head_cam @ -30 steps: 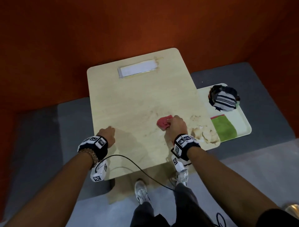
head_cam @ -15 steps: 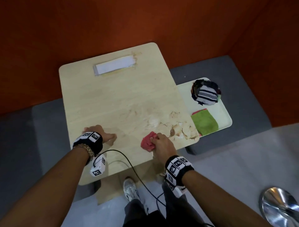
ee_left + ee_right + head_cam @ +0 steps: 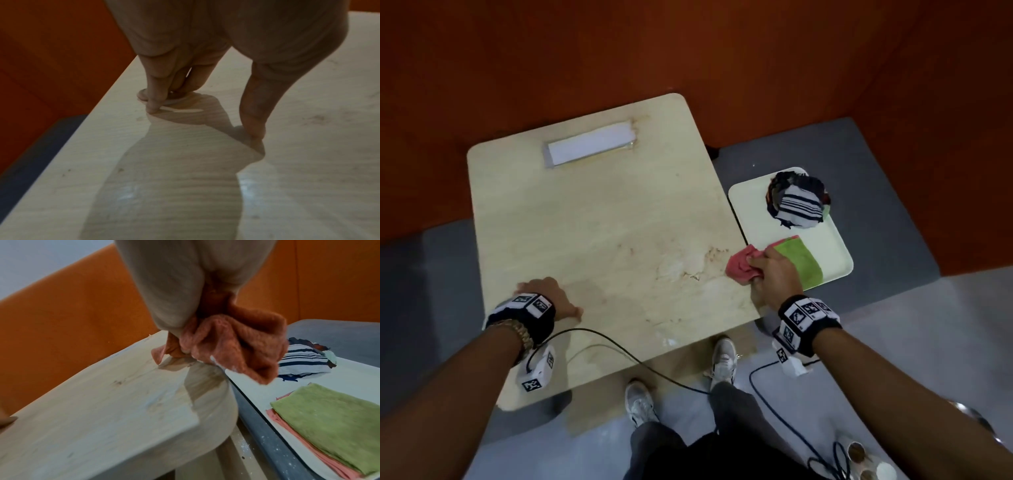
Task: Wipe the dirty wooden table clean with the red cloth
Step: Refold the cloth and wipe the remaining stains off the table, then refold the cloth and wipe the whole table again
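Observation:
The light wooden table [image 3: 592, 219] shows faint brown smears [image 3: 688, 263] near its right side. My right hand [image 3: 774, 274] grips the bunched red cloth [image 3: 739, 269] at the table's right edge, partly over the gap toward the tray. The right wrist view has the red cloth [image 3: 236, 350] crumpled in my fingers just above the table's edge [image 3: 205, 379]. My left hand [image 3: 548, 301] rests near the front left of the table. In the left wrist view its fingertips [image 3: 152, 108] press on the wood and hold nothing.
A white tray [image 3: 753, 219] on the grey bench to the right holds a striped cloth bundle [image 3: 798, 202] and a folded green cloth [image 3: 801, 263]. A white strip [image 3: 590, 144] lies at the table's far side. A black cable [image 3: 619, 349] crosses the front edge.
My right hand has swept the red cloth from the middle of the table, past the front, out to the right edge. The pale mess near the right front corner is mostly gone. My left hand stayed put.

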Motion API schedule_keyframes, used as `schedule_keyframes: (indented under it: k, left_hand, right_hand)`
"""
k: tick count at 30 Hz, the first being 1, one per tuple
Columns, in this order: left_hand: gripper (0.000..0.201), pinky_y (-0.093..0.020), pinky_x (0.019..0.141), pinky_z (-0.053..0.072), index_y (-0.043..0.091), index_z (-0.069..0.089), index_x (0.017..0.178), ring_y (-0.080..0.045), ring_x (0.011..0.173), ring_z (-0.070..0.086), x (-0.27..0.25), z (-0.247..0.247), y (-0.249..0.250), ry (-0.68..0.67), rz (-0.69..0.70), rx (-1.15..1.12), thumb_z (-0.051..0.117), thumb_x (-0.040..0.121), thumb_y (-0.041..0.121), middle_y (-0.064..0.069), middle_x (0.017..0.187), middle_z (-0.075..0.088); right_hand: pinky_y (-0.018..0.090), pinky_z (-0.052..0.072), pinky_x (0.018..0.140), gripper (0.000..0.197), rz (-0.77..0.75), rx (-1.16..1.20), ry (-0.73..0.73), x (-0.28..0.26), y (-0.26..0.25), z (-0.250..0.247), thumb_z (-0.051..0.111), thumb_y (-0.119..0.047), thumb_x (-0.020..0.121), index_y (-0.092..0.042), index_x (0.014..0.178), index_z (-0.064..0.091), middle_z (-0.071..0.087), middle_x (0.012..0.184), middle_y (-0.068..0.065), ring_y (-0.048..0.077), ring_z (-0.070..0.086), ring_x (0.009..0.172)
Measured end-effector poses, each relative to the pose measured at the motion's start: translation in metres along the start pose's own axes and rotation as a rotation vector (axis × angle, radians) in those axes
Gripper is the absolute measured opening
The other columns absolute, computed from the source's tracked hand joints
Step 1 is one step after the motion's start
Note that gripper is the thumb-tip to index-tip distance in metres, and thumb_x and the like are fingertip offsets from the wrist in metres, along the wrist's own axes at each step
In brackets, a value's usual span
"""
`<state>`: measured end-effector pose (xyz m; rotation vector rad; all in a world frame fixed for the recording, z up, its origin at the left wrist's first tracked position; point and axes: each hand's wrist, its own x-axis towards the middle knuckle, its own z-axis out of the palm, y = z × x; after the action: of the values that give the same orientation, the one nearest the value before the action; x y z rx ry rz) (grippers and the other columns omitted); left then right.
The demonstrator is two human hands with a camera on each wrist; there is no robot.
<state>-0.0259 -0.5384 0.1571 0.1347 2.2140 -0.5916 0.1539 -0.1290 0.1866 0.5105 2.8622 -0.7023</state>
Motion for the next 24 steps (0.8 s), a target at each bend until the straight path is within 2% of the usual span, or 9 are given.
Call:
schedule_keyframes:
  k: [4,8,11,14,16,18,21,22,24]
  left_hand:
    - [0.092,-0.034,0.077,0.043,0.019,0.071,0.099,-0.028,0.090,0.059,-0.017,-0.006,0.004,0.023,0.018,0.051,0.047,0.045,0.090,-0.002,0.087,0.059]
    - [0.082,-0.040,0.093,0.043,0.020,0.067,0.114,-0.029,0.109,0.057,-0.036,-0.015,0.005,0.055,0.015,0.023,0.050,0.064,0.083,-0.006,0.118,0.060]
    - [0.083,-0.042,0.099,0.042,0.020,0.066,0.118,-0.031,0.115,0.055,-0.031,-0.011,0.006,0.049,-0.001,0.020,0.052,0.064,0.082,-0.006,0.125,0.058]
    - [0.085,-0.038,0.091,0.047,0.021,0.068,0.114,-0.028,0.110,0.059,-0.025,-0.012,0.005,0.035,-0.008,0.035,0.053,0.059,0.084,-0.003,0.117,0.061]
    - [0.086,-0.038,0.087,0.047,0.021,0.069,0.111,-0.029,0.106,0.060,-0.024,-0.013,0.005,0.014,-0.015,0.036,0.055,0.054,0.084,-0.003,0.112,0.063]
    - [0.083,-0.041,0.092,0.046,0.019,0.068,0.109,-0.031,0.108,0.060,-0.025,-0.014,0.003,-0.020,-0.020,-0.013,0.058,0.054,0.081,-0.006,0.115,0.063]
    - [0.062,-0.033,0.085,0.049,0.017,0.066,0.107,-0.030,0.108,0.061,-0.046,-0.034,0.002,0.000,-0.001,-0.165,0.064,0.068,0.066,-0.007,0.119,0.064]
    - [0.055,-0.032,0.085,0.049,0.016,0.065,0.111,-0.030,0.110,0.060,-0.058,-0.045,0.006,0.044,0.038,-0.234,0.065,0.074,0.058,-0.008,0.122,0.063]
    - [0.052,-0.031,0.097,0.046,0.015,0.058,0.128,-0.029,0.121,0.055,-0.082,-0.062,0.024,0.203,0.170,-0.430,0.064,0.084,0.043,-0.009,0.132,0.058]
  right_hand:
    - [0.032,0.050,0.093,0.040,0.041,0.084,0.030,0.006,0.017,-0.007,0.065,0.001,0.074,-0.009,0.111,0.073,0.064,0.106,0.012,0.032,0.062,0.095]
    - [0.012,0.051,0.071,0.026,0.149,0.378,0.062,0.014,0.033,-0.031,0.066,-0.002,0.084,-0.016,0.103,0.076,0.072,0.087,0.008,0.023,0.066,0.076]
    - [0.032,0.056,0.081,0.019,0.277,0.806,-0.010,0.025,0.046,-0.042,0.066,-0.005,0.090,-0.019,0.100,0.073,0.073,0.086,0.002,0.021,0.067,0.081]
    - [0.046,0.050,0.091,0.014,0.353,1.083,-0.163,0.035,0.047,-0.042,0.059,-0.005,0.094,-0.010,0.102,0.069,0.070,0.096,0.015,0.028,0.064,0.090]
    - [0.044,0.049,0.088,0.017,0.313,1.165,-0.264,0.041,0.038,-0.043,0.061,-0.011,0.092,-0.004,0.107,0.064,0.067,0.098,0.017,0.029,0.063,0.089]
    - [0.035,0.054,0.083,0.042,0.251,1.201,-0.360,0.044,0.022,-0.046,0.073,-0.029,0.080,-0.003,0.111,0.062,0.066,0.101,0.017,0.027,0.065,0.090]
    - [0.028,0.055,0.076,0.060,0.171,1.175,-0.430,0.044,-0.002,-0.049,0.080,-0.043,0.070,-0.006,0.114,0.063,0.067,0.103,0.015,0.024,0.066,0.090]
    - [0.030,0.055,0.078,0.061,0.132,1.159,-0.443,0.044,-0.008,-0.050,0.081,-0.043,0.071,-0.005,0.115,0.064,0.068,0.103,0.016,0.023,0.066,0.091]
    - [0.031,0.055,0.080,0.037,0.038,1.084,-0.455,0.042,-0.025,-0.054,0.073,-0.025,0.084,-0.004,0.113,0.066,0.070,0.102,0.014,0.021,0.067,0.090]
